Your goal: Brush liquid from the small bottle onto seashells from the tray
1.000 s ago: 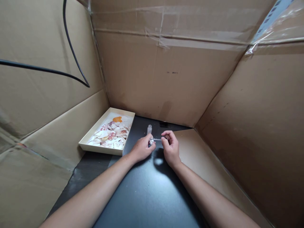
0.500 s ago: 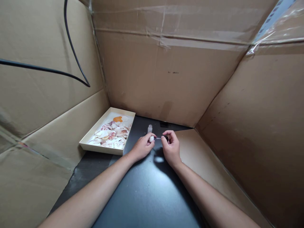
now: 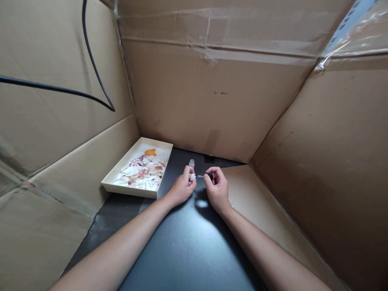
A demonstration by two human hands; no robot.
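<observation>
My left hand (image 3: 182,188) is closed, with a small white shell (image 3: 193,177) pinched between thumb and fingers. My right hand (image 3: 218,189) is closed around the black cap (image 3: 211,177) of an applicator brush. The brush's thin pale stem (image 3: 200,176) points left toward the shell; whether its tip touches cannot be made out. Just behind my left fingers stands a small clear glass bottle (image 3: 192,163), upright and without a cap. Left of my hands, a shallow cream box (image 3: 130,191) holds many shells (image 3: 142,171), white, brown-patterned and orange.
Both hands are above a dark tabletop (image 3: 188,250). A flat cardboard sheet (image 3: 257,198) lies on the right. Cardboard walls (image 3: 194,101) enclose the back and sides, and a black cable (image 3: 75,93) hangs at upper left.
The left hand has shifted slightly left with the shell and its fingers have changed position. The brush stem now shows a little more clearly between the hands.
</observation>
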